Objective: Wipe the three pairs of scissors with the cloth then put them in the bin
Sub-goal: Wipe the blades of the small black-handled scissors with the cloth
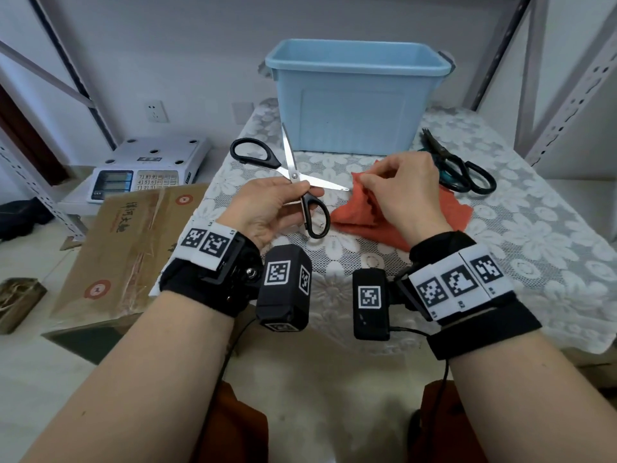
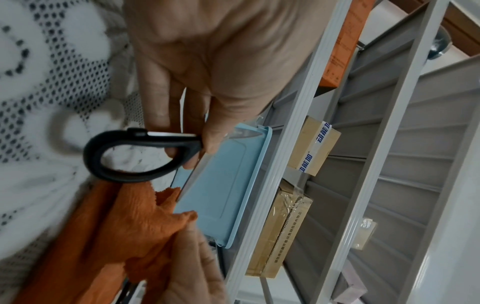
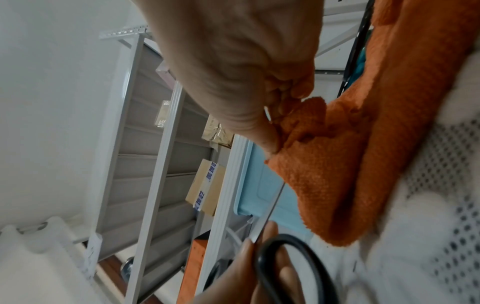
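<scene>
My left hand (image 1: pixel 297 190) pinches black-handled scissors (image 1: pixel 293 175) near the pivot, blades spread wide above the table; one handle loop (image 2: pixel 135 156) hangs below my fingers. My right hand (image 1: pixel 369 180) pinches a raised fold of the orange cloth (image 1: pixel 450 212) just right of a blade tip; the rest of the cloth lies on the table. In the right wrist view the thumb and fingers (image 3: pixel 280 131) grip the cloth (image 3: pixel 350 164) beside the blade (image 3: pixel 270 209). Two more pairs of scissors (image 1: pixel 464 172) lie at the right. The blue bin (image 1: pixel 354 95) stands behind.
A white lace tablecloth (image 1: pixel 500 245) covers the table. A weighing scale (image 1: pixel 147 165) and a cardboard box (image 1: pixel 133 242) sit to the left, below table level. Grey metal shelf posts (image 1: pixel 534 78) rise behind and to the right of the bin.
</scene>
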